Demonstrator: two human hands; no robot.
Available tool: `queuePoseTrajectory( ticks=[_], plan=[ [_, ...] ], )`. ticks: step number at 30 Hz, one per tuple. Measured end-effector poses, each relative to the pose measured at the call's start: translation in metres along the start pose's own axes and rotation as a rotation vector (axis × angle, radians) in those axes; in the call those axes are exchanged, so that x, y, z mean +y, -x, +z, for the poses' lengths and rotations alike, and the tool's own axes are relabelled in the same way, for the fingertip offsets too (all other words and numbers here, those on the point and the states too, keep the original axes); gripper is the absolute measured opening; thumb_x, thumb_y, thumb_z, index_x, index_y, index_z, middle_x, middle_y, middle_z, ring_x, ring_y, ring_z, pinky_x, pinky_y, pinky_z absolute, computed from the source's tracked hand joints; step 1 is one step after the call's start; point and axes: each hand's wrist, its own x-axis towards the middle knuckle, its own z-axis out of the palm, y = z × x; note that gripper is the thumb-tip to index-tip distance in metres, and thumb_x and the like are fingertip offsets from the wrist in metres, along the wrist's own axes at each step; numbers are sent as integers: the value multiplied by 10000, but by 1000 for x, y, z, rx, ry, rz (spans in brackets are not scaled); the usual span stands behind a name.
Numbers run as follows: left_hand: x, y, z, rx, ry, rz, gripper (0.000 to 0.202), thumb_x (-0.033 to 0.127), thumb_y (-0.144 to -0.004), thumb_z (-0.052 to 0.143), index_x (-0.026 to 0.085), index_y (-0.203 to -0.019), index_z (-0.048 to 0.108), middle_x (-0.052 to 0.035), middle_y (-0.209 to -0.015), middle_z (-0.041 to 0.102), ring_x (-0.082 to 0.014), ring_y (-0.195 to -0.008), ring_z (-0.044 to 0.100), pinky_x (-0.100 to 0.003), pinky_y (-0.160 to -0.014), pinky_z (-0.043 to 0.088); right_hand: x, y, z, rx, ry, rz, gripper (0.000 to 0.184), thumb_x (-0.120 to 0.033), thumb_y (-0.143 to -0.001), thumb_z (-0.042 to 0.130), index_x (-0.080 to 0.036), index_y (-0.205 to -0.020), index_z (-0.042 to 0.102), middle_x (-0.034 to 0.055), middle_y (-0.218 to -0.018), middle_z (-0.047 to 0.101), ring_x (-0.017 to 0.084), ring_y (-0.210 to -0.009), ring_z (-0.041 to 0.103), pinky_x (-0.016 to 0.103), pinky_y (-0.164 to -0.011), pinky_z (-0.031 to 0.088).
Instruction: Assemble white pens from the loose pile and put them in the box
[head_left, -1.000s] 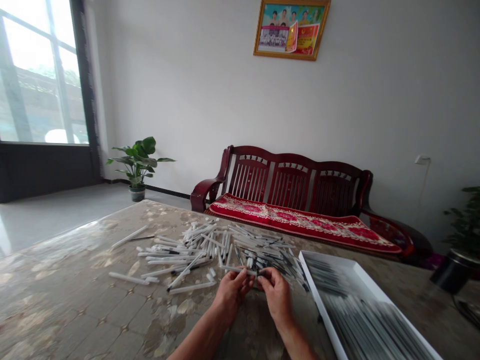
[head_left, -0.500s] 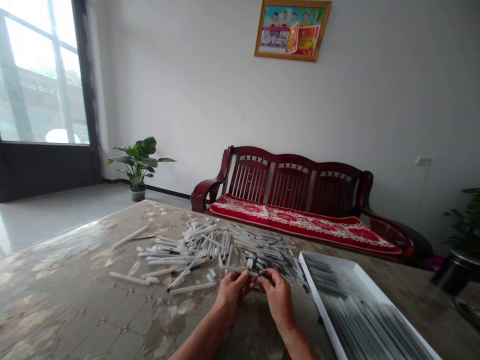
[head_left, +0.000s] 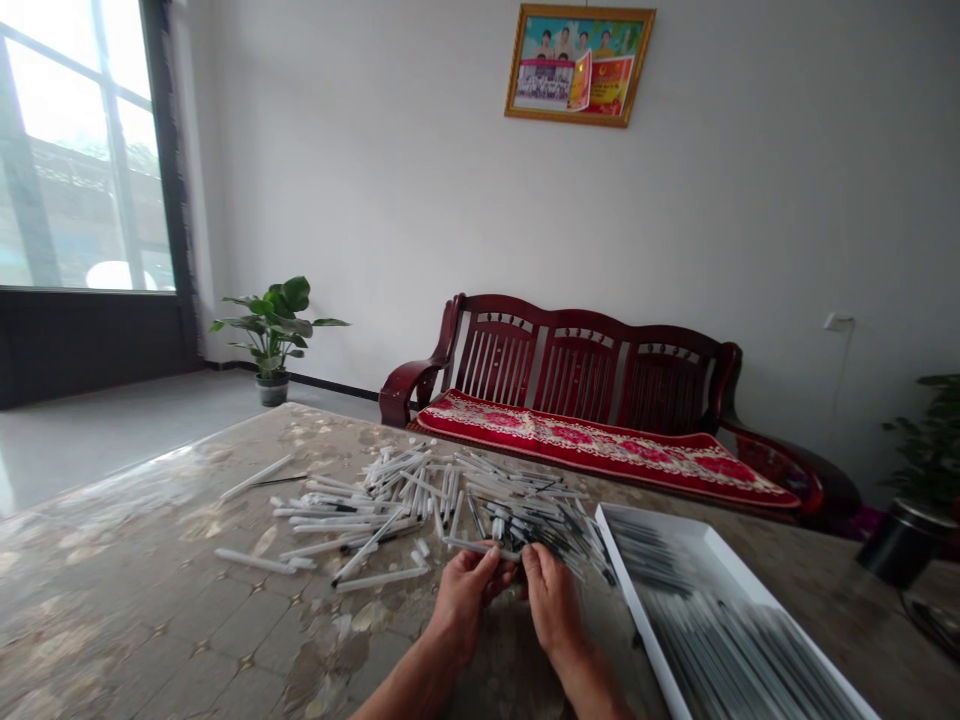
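Observation:
Between thumb and fingers, my left hand [head_left: 466, 590] grips a whitish translucent pen [head_left: 469, 545], held nearly level above the table. My right hand [head_left: 551, 592] is closed at the pen's right end, its thumb and fingers pinched there; the fingertips partly hide that end. Just beyond both hands lies a loose pile of pens and pen parts [head_left: 405, 485], mostly white barrels with some dark pieces. A few small white caps [head_left: 421, 550] rest left of my left hand. Right of my right hand stands a shallow white box [head_left: 643, 610] with many slim grey pens [head_left: 739, 640] in rows.
All this lies on a patterned brown tabletop [head_left: 187, 600]. Behind it is a dark red wooden bench [head_left: 581, 360] with a red floral cover. A potted plant [head_left: 274, 325] stands back left; a dark round pot [head_left: 904, 545] sits at the right.
My right hand has turned slightly, its fingers now more upright beside the pen's end. The left hand keeps its hold. The whole view has shifted a little.

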Motion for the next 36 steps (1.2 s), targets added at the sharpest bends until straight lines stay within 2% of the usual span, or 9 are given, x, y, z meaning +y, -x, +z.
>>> queuePoseTrajectory(
  ticks=[4, 8, 10, 15, 19, 23, 28, 33, 36],
  plan=[
    [0, -1, -1, 6, 12, -1, 128, 99, -703, 783, 117, -763, 671, -50, -645, 715, -115, -570, 669, -201, -595, 568, -1, 1, -1, 23, 8, -99, 269, -423, -907, 432, -236, -809, 600, 29, -770, 696, 179, -704, 635, 264, -628, 453],
    [0, -1, -3, -35, -7, 13, 214, 170, -645, 838, 116, -774, 677, -50, -659, 721, -123, -583, 672, -209, -599, 567, 4, 1, 0, 15, 110, -58, 404, -454, -938, 366, -232, -650, 544, 19, -625, 646, 163, -590, 581, 258, -561, 393],
    [0, -1, -4, -45, -17, 20, 250, 211, -624, 853, 118, -774, 677, -50, -664, 725, -128, -594, 676, -212, -601, 566, 6, 1, -1, 2, 96, -30, 436, -461, -953, 326, -234, -655, 550, 12, -608, 640, 161, -576, 578, 257, -550, 386],
    [0, -3, -4, -8, -30, 17, 277, 218, -594, 870, 125, -765, 674, -43, -658, 724, -132, -605, 682, -214, -602, 565, 8, 0, -1, 20, 42, -91, 291, -425, -916, 419, -233, -770, 583, 6, -722, 680, 158, -666, 612, 238, -598, 413],
    [-1, -4, -5, -30, -32, 19, 286, 235, -585, 876, 125, -757, 674, -44, -651, 722, -134, -595, 680, -220, -597, 565, 8, 0, -1, 10, 127, -27, 416, -464, -945, 336, -236, -663, 539, 4, -593, 627, 161, -565, 570, 253, -534, 360],
    [-2, -4, -6, -20, -21, 26, 299, 235, -573, 882, 126, -764, 678, -42, -652, 721, -132, -601, 680, -219, -604, 569, 6, 1, -2, -13, 79, -67, 335, -444, -941, 368, -238, -769, 569, 7, -705, 668, 160, -658, 606, 242, -594, 392],
    [-3, -3, -6, -36, -28, 19, 281, 231, -591, 873, 124, -764, 678, -43, -652, 718, -130, -587, 673, -218, -594, 569, 8, 0, -1, -5, 135, -18, 426, -470, -944, 330, -236, -650, 530, 6, -594, 626, 162, -570, 573, 257, -539, 352],
    [-2, -4, -6, -6, -34, 20, 224, 194, -633, 847, 129, -758, 672, -43, -649, 717, -127, -591, 675, -212, -592, 568, 5, 2, -1, -14, 63, -63, 325, -450, -923, 391, -235, -765, 576, 6, -696, 666, 161, -655, 606, 242, -591, 393],
    [-2, -4, -6, -13, -45, 15, 228, 189, -629, 850, 127, -755, 671, -44, -644, 716, -128, -581, 672, -211, -579, 565, 5, 2, -1, -5, 107, -29, 388, -459, -926, 365, -235, -660, 536, 5, -608, 631, 163, -587, 579, 254, -553, 367]
  ],
)
